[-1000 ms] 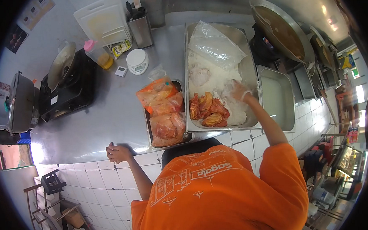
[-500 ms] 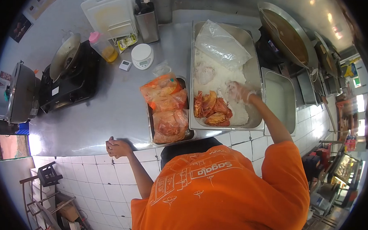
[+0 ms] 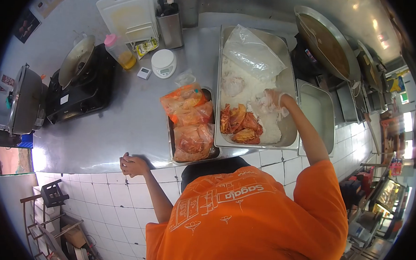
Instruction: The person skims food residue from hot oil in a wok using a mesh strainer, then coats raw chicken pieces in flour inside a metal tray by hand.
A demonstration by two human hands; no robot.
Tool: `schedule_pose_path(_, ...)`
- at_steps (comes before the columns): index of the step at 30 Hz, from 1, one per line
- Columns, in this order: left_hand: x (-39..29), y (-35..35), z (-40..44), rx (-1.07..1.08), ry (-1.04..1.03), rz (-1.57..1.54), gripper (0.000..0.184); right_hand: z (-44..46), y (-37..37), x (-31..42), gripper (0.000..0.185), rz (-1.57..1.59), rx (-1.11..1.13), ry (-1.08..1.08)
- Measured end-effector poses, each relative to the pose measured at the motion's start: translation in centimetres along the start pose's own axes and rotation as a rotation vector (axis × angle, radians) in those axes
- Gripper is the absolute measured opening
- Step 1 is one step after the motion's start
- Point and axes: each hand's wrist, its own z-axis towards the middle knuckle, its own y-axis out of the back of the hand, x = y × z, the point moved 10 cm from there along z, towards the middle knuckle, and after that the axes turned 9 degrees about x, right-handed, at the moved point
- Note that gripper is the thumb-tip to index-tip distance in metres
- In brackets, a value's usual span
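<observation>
My right hand (image 3: 272, 99), in a clear plastic glove dusted white, is in the white flour (image 3: 270, 125) inside a large steel tray (image 3: 290, 78). Its fingers look curled, and flour hides whatever is in them. Left of that hand lies a flour-covered piece (image 3: 233, 84). Reddish marinated meat pieces (image 3: 247, 127) sit in the tray's near left corner. A clear plastic bag (image 3: 252, 53) covers the far end. My left hand (image 3: 133, 166) rests at the counter's front edge with its fingers curled in, nothing visible in them.
Bagged marinated meat (image 3: 194, 141) fills a smaller tray beside the flour. Farther back stand a white scale (image 3: 164, 64), a timer (image 3: 144, 73), a pink-capped bottle (image 3: 121, 53) and a utensil holder (image 3: 170, 30). A stove (image 3: 83, 96) is left; a large wok (image 3: 323, 40) is right.
My right hand has shifted slightly within the flour, its wrist now more bent and the glove's cuff loose below it. My left hand keeps its place at the edge.
</observation>
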Motion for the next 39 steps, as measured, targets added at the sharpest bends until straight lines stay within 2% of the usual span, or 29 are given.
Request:
schedule_pose_path(2, 0.0, 0.3, -0.1, -0.009, -0.001, 0.031, 0.040, 0.5, -1.0, -0.3, 0.029, -0.251, 0.208, -0.091)
schedule_pose_path(3, -0.5, 0.6, -0.4, 0.014, 0.014, 0.008, 0.041, 0.5, -1.5, 0.6, 0.029, -0.250, 0.208, -0.089)
schedule_pose_path(5, -0.6, 0.6, -0.4, 0.032, 0.030, -0.020, 0.042, -0.3, -3.0, 1.4, 0.020, -0.306, 0.222, -0.303)
schedule_pose_path(6, -0.4, 0.4, -0.3, 0.029, 0.019, -0.027, 0.042, -1.2, -2.2, 3.4, 0.022, -0.332, 0.124, -0.245)
schedule_pose_path(7, -0.5, 0.5, -0.3, 0.027, 0.007, -0.033, 0.041, -1.8, -2.7, 3.9, 0.022, -0.333, 0.125, -0.244)
schedule_pose_path(10, -0.7, 0.6, -0.4, 0.045, 0.043, -0.021, 0.041, -3.8, -4.2, 4.2, 0.033, -0.290, 0.049, -0.335)
schedule_pose_path(12, -0.9, 0.5, -0.4, 0.041, 0.045, -0.013, 0.040, -5.1, -5.3, 3.7, 0.048, -0.180, -0.094, -0.344)
schedule_pose_path(16, -0.7, 0.6, -0.4, 0.035, 0.033, -0.008, 0.040, -4.1, -6.9, 0.3, 0.057, -0.217, -0.137, -0.391)
schedule_pose_path(17, -0.6, 0.7, -0.5, 0.035, 0.033, -0.007, 0.040, -2.7, -6.8, -2.8, 0.061, 0.037, -0.090, -0.423)
schedule_pose_path(19, -0.6, 0.5, -0.3, 0.048, 0.035, -0.003, 0.039, -2.6, -5.8, -3.1, 0.066, 0.300, -0.050, -0.451)
schedule_pose_path(21, -0.8, 0.6, -0.4, 0.049, 0.031, -0.006, 0.039, -3.0, -2.0, 0.0, 0.056, 1.569, -0.371, 0.152)
schedule_pose_path(22, -0.8, 0.6, -0.4, 0.053, 0.031, -0.005, 0.039, -2.7, -1.7, -0.6, 0.056, 1.574, -0.373, 0.151)
schedule_pose_path(23, -0.7, 0.7, -0.4, 0.054, 0.024, -0.001, 0.039, -1.7, -2.4, -0.4, 0.054, 1.293, -0.160, 0.053)
schedule_pose_path(25, -0.6, 0.5, -0.4, 0.058, 0.030, -0.004, 0.039, -2.0, -3.6, 1.2, 0.052, 1.007, 0.038, -0.041)
schedule_pose_path(27, -0.7, 0.4, -0.4, 0.051, 0.024, -0.011, 0.039, -2.7, -5.3, 5.0, 0.060, 0.806, 0.157, -0.058)
schedule_pose_path(28, -0.6, 0.6, -0.4, 0.043, 0.021, -0.016, 0.040, -2.9, -5.9, 6.1, 0.060, 0.809, 0.157, -0.059)
schedule_pose_path(30, -0.7, 0.5, -0.4, 0.041, 0.023, -0.007, 0.040, -3.6, -3.9, 9.2, 0.063, 0.723, -0.065, 0.185)
schedule_pose_path(31, -0.7, 0.5, -0.4, 0.038, 0.027, 0.000, 0.041, -3.5, -4.9, 9.6, 0.063, 0.724, -0.062, 0.185)
schedule_pose_path(33, -0.7, 0.5, -0.4, 0.033, 0.022, -0.001, 0.041, -3.8, -4.5, 9.3, 0.078, 0.310, -0.264, -0.010)
schedule_pose_path(34, -0.7, 0.6, -0.5, 0.028, 0.016, -0.003, 0.041, -3.7, -4.2, 9.8, 0.078, 0.310, -0.263, -0.009)
schedule_pose_path(36, -0.5, 0.6, -0.5, 0.026, 0.018, 0.001, 0.041, -3.4, -5.3, 9.2, 0.077, 0.310, -0.081, -0.221)
schedule_pose_path(37, -0.5, 0.5, -0.4, 0.026, 0.020, 0.003, 0.041, -3.2, -5.3, 8.3, 0.077, 0.311, -0.084, -0.219)
schedule_pose_path(39, -0.6, 0.6, -0.4, 0.030, 0.016, -0.004, 0.041, -2.7, -4.6, 7.0, 0.075, 0.514, -0.154, 0.077)
